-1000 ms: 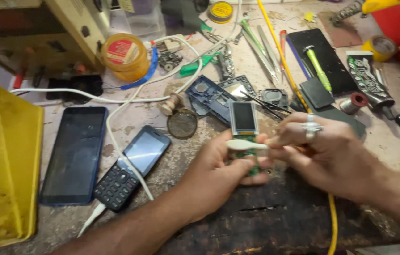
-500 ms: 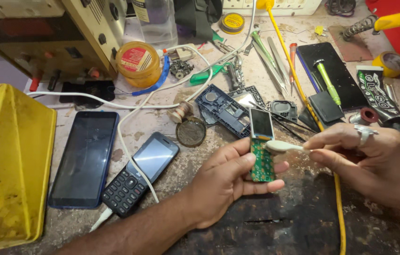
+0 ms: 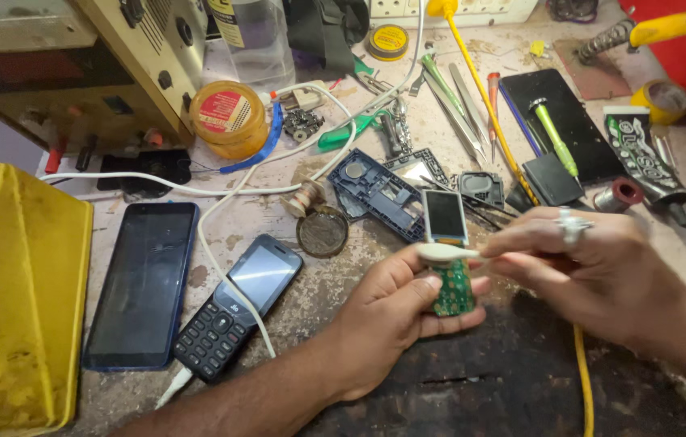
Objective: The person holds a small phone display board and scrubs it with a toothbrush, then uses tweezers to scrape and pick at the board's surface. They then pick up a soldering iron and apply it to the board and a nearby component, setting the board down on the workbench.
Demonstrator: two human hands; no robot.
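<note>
Cluttered and stained, the desk (image 3: 294, 235) fills the head view, strewn with phone parts and tools. Near its middle, the left hand (image 3: 395, 320) grips a green circuit board (image 3: 452, 287) with a small dark screen (image 3: 445, 217) at its far end. The board's long axis runs away from the person, screen end farthest. Thumb and fingers are curled around the board's lower half, pinching it. The right hand (image 3: 594, 259), wearing a ring, comes in from the right, fingers pressed together on a white brush-like tool (image 3: 444, 252) lying crosswise over the board, just below the screen. Left of the hands rest a keypad phone (image 3: 237, 311) and a dark smartphone (image 3: 144, 283), beside a yellow bin (image 3: 11, 299).
</note>
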